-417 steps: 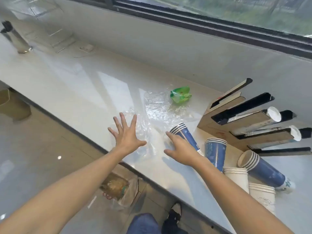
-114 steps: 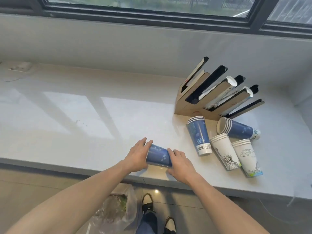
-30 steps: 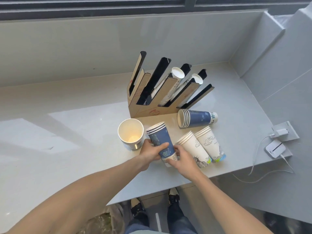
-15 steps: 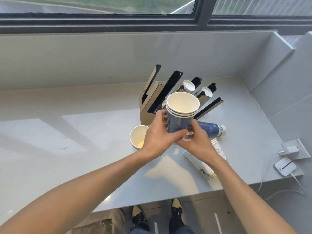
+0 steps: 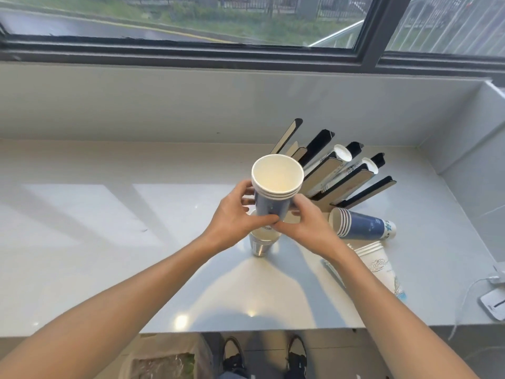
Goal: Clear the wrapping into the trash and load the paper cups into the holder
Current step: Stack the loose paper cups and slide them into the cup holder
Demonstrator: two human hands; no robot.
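Note:
Both hands hold a stack of blue paper cups (image 5: 273, 198) upright above the counter, mouth up. My left hand (image 5: 237, 220) grips its left side and my right hand (image 5: 306, 222) its right side, low on the stack. Directly under it another cup stack (image 5: 262, 243) stands on the counter, mostly hidden by my hands. The cardboard cup holder (image 5: 336, 173) with slanted black slots stands just behind, with white cups in two slots. A blue stack (image 5: 360, 224) lies on its side to the right. A white stack (image 5: 379, 265) lies nearer the edge.
The grey counter (image 5: 109, 242) runs under a window, with a wall corner at the right. A white charger and cable (image 5: 492, 299) lie at the right edge. A trash bag with plastic wrapping (image 5: 161, 365) sits on the floor beside my shoes.
The blue stack went from tilted on the counter to upright in both hands, raised, and now sits over the standing cup stack. The wrapping left the counter much earlier.

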